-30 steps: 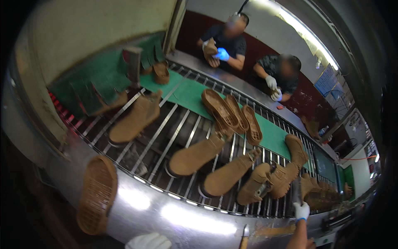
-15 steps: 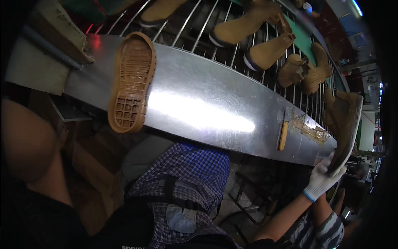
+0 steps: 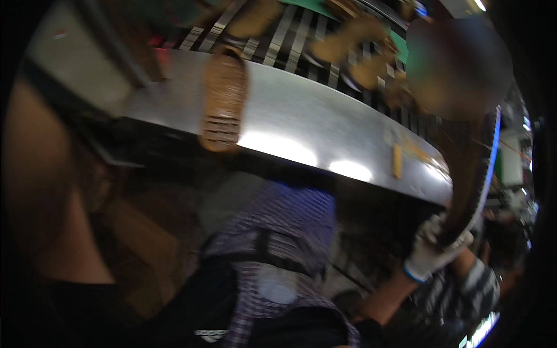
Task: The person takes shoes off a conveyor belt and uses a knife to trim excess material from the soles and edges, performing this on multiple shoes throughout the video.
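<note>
My right hand point(image 3: 434, 245), in a white knitted glove with a blue cuff, closes around the toe or heel end of a brown boot point(image 3: 461, 180); which end it is I cannot tell. This boot stands nearly on end at the right, its sole edge facing outward. My left arm point(image 3: 64, 232) rises along the left side, and its hand is out of the picture. A loose brown rubber shoe sole point(image 3: 223, 101) lies across the metal ledge, overhanging its near edge.
Several tan boots point(image 3: 362, 64) rest on a rack of metal bars point(image 3: 281, 37) beyond the metal ledge point(image 3: 301, 110). A yellow-handled tool point(image 3: 397, 161) lies on the ledge beside brownish tape point(image 3: 423, 152). Another person's patterned sleeve point(image 3: 478, 284) shows at lower right.
The view has shifted and blurred, so the ledge and sole sit further right and higher. My right hand still grips the boot, now slightly lower and further left in the picture.
</note>
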### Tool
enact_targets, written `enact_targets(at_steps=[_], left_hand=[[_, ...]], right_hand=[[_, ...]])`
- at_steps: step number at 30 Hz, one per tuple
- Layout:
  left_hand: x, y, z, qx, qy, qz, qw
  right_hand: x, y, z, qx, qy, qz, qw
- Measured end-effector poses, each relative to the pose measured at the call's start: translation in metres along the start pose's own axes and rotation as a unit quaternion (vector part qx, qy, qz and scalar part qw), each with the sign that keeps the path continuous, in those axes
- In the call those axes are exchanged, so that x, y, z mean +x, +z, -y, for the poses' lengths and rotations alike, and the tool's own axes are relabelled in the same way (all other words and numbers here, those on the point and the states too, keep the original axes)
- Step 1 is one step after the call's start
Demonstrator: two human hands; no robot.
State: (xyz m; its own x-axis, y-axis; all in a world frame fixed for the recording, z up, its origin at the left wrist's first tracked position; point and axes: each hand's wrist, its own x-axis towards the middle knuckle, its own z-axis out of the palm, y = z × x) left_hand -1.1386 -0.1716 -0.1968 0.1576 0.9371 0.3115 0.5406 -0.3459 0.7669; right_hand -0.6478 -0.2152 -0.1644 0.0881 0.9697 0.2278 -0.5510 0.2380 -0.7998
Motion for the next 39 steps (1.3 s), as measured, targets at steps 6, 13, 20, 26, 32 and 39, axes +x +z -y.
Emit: enact_targets(at_steps=[6, 13, 20, 26, 32, 39], left_hand=[[0.035, -0.089, -0.066, 0.084, 0.075, -0.051, 0.992], [0.171, -0.091, -0.103, 0.074, 0.267, -0.085, 0.957], [0.161, 0.053, -0.072, -0.105, 0.283, -0.015, 0.953], [0.115, 0.164, -0.014, -0.589, -0.087, 0.195, 0.779], [0.044, 0.180, -0.064, -0.510, -0.348, 0.501, 0.606], [0.164, 0.037, -0.005, 0.025, 0.038, 0.145, 0.988]], right_hand=[[0.055, 0.024, 0.029, 0.014, -0.102, -0.119, 0.988], [0.068, 0.032, -0.017, -0.077, -0.047, -0.236, 0.968], [0.025, 0.011, -0.036, -0.230, 0.037, -0.014, 0.972], [-0.002, 0.006, -0.038, -0.217, 0.222, -0.071, 0.948], [0.031, 0.012, -0.102, -0.099, 0.231, -0.038, 0.967], [0.024, -0.013, -0.131, 0.034, 0.302, -0.110, 0.946]])
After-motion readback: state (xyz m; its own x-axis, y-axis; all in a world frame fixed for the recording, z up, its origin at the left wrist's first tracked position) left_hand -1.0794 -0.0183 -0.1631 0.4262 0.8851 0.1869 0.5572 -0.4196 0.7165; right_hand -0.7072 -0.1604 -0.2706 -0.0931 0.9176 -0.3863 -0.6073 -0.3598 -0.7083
